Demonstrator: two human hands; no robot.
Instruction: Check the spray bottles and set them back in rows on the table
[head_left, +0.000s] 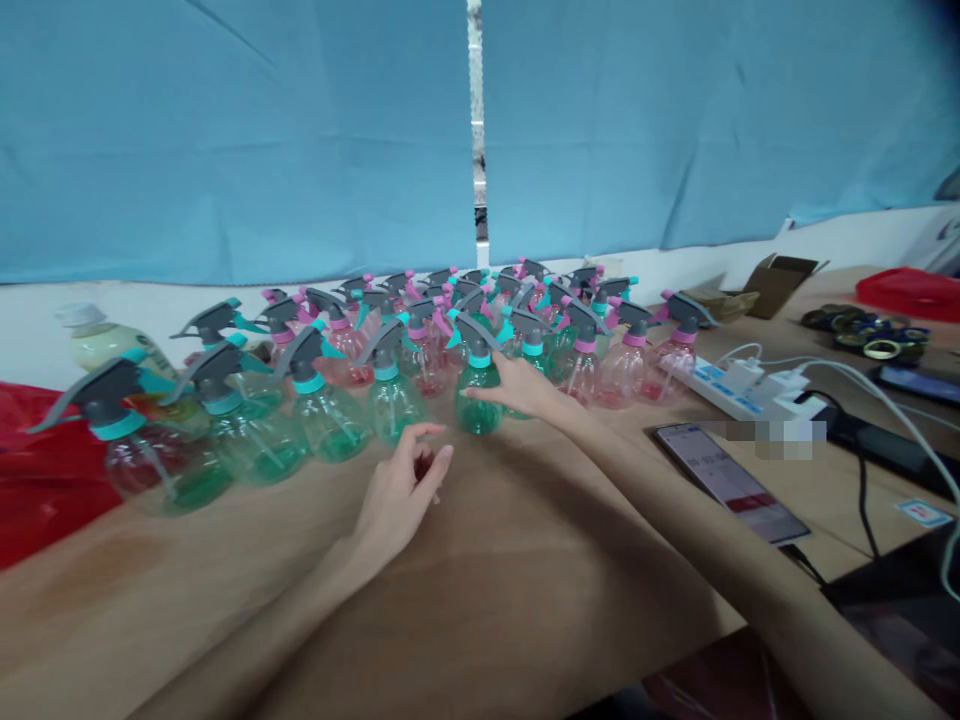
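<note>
My right hand [519, 387] is closed around the side of a green spray bottle [478, 412] with a turquoise collar and a grey trigger head. That bottle is upright at the front of a crowded group. My left hand [405, 475] hovers over the table just in front, thumb and curled fingers apart, holding nothing. Closest to it stands another green spray bottle [394, 408]. More green-tinted bottles run leftward, among them a clear spray bottle [169, 465] with green liquid at the end. Pink-tinted spray bottles, including one at the right end [675, 365], stand behind and to the right.
A phone [731, 480] lies right of my right forearm, near a white power strip [742, 395] with cables. Farther right are tape rolls [881, 348] and an opened cardboard box [780, 288]. Red plastic [52, 470] lies at the left; blue cloth [300, 140] hangs behind.
</note>
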